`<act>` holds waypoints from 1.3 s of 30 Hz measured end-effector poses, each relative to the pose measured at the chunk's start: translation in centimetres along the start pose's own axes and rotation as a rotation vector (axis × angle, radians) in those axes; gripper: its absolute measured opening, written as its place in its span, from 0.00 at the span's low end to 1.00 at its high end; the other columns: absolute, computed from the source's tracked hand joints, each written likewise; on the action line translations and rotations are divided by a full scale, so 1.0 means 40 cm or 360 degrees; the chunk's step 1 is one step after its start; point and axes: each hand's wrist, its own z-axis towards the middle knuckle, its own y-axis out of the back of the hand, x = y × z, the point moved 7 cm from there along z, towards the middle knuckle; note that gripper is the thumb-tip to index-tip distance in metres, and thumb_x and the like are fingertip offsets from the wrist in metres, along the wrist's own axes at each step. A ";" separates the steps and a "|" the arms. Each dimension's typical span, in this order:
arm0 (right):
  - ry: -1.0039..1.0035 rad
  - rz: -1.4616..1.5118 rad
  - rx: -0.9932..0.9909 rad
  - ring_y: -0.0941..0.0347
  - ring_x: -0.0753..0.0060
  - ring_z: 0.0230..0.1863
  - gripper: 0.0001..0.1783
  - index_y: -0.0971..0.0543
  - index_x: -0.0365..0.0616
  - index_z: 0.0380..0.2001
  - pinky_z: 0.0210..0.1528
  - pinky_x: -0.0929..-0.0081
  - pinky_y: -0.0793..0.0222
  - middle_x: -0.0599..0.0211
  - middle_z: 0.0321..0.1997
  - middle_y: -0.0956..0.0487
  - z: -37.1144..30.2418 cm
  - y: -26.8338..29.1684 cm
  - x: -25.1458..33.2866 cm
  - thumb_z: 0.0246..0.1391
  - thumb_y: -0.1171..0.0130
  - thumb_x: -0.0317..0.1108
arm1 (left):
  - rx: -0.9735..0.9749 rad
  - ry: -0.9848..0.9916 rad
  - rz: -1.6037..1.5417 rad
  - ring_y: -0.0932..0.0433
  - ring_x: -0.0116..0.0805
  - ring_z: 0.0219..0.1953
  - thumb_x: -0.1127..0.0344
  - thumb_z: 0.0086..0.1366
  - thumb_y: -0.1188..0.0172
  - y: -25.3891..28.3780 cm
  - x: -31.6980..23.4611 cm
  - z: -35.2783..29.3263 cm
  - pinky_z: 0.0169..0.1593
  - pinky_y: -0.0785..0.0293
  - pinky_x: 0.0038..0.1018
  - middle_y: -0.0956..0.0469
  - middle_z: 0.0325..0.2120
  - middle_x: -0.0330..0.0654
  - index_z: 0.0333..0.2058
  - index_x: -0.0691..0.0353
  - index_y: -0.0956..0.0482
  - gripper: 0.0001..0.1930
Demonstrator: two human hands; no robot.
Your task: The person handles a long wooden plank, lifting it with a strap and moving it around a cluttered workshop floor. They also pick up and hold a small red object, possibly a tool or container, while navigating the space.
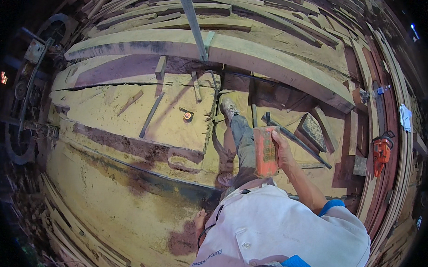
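Observation:
My right hand (281,145) is wrapped round an orange-red remote control (266,157) with rows of dark buttons, held upright in front of my waist. A short dark stub stands above its top end. My left hand (200,221) hangs low beside my shirt; most of its fingers are hidden or too small to make out. Below the remote, my leg and shoe (230,108) reach forward between a large flat timber slab (177,96) and a floor strewn with offcuts.
A long thick beam (180,42) lies across the far side, with an upright metal post (192,25) against it. Machinery with large wheels (29,92) stands at left. An orange chainsaw (381,152) rests at right. Dark bars (305,147) and a wood block (312,132) lie near my foot.

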 end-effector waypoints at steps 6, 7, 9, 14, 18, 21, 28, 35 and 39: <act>0.0008 -0.0027 -0.0003 0.26 0.75 0.42 0.19 0.27 0.50 0.48 0.45 0.73 0.28 0.69 0.42 0.23 0.002 -0.002 0.008 0.59 0.46 0.49 | 0.0126 -0.0134 0.0253 0.22 0.34 0.36 0.55 0.65 0.41 -0.002 -0.018 -0.003 0.38 0.25 0.28 0.21 0.37 0.44 0.46 0.70 0.23 0.22; 0.0006 -0.0020 0.0003 0.26 0.75 0.42 0.19 0.27 0.50 0.47 0.46 0.73 0.28 0.69 0.42 0.23 0.002 -0.002 0.008 0.59 0.45 0.49 | 0.0094 -0.0126 0.0198 0.22 0.34 0.36 0.55 0.65 0.41 0.000 -0.019 -0.007 0.38 0.25 0.28 0.21 0.36 0.44 0.46 0.71 0.23 0.22; 0.0016 -0.0023 -0.0001 0.26 0.75 0.43 0.19 0.26 0.50 0.47 0.46 0.72 0.28 0.69 0.42 0.23 0.003 -0.002 0.009 0.58 0.45 0.49 | 0.0056 -0.0087 0.0130 0.22 0.33 0.36 0.55 0.65 0.41 0.000 -0.016 -0.010 0.38 0.25 0.27 0.21 0.36 0.44 0.45 0.71 0.23 0.22; -0.0010 0.0005 -0.0032 0.26 0.74 0.44 0.20 0.26 0.49 0.47 0.47 0.72 0.29 0.70 0.43 0.22 0.001 0.000 0.003 0.58 0.44 0.49 | 0.0031 0.0068 -0.0112 0.22 0.33 0.35 0.53 0.65 0.42 -0.007 0.014 0.020 0.37 0.26 0.27 0.21 0.35 0.44 0.45 0.70 0.23 0.23; -0.0018 -0.0017 -0.0023 0.26 0.74 0.44 0.20 0.26 0.49 0.48 0.48 0.72 0.29 0.70 0.43 0.22 0.002 -0.001 0.003 0.58 0.44 0.48 | 0.0119 -0.0134 0.0156 0.22 0.32 0.33 0.50 0.64 0.41 -0.008 -0.004 0.041 0.36 0.26 0.27 0.20 0.34 0.43 0.45 0.68 0.22 0.23; -0.0078 -0.0021 -0.0026 0.26 0.74 0.44 0.19 0.26 0.48 0.48 0.48 0.71 0.28 0.69 0.44 0.22 0.001 -0.002 -0.003 0.58 0.45 0.47 | 0.0110 -0.0148 0.0198 0.22 0.32 0.32 0.49 0.64 0.41 -0.006 -0.014 0.025 0.34 0.26 0.27 0.21 0.34 0.42 0.45 0.66 0.22 0.24; -0.0123 -0.0014 -0.0017 0.24 0.73 0.42 0.21 0.27 0.45 0.50 0.46 0.71 0.26 0.67 0.43 0.22 0.009 -0.007 -0.012 0.60 0.48 0.47 | 0.0121 -0.0177 0.0067 0.21 0.34 0.31 0.51 0.64 0.40 -0.019 -0.047 -0.021 0.33 0.25 0.29 0.21 0.34 0.44 0.47 0.67 0.24 0.24; -0.0111 -0.0032 0.0078 0.25 0.75 0.40 0.18 0.27 0.46 0.47 0.44 0.73 0.27 0.69 0.41 0.22 0.024 -0.017 -0.006 0.60 0.47 0.46 | 0.0097 -0.0057 -0.0055 0.21 0.35 0.30 0.51 0.64 0.39 -0.022 -0.019 -0.024 0.34 0.24 0.29 0.21 0.34 0.45 0.46 0.68 0.23 0.23; -0.0085 -0.0053 0.0021 0.25 0.75 0.40 0.19 0.27 0.46 0.48 0.44 0.73 0.26 0.69 0.41 0.22 0.026 -0.011 -0.004 0.60 0.47 0.46 | 0.0219 -0.0028 -0.0082 0.23 0.32 0.29 0.52 0.64 0.40 -0.022 0.016 0.015 0.34 0.25 0.28 0.21 0.32 0.43 0.43 0.67 0.22 0.21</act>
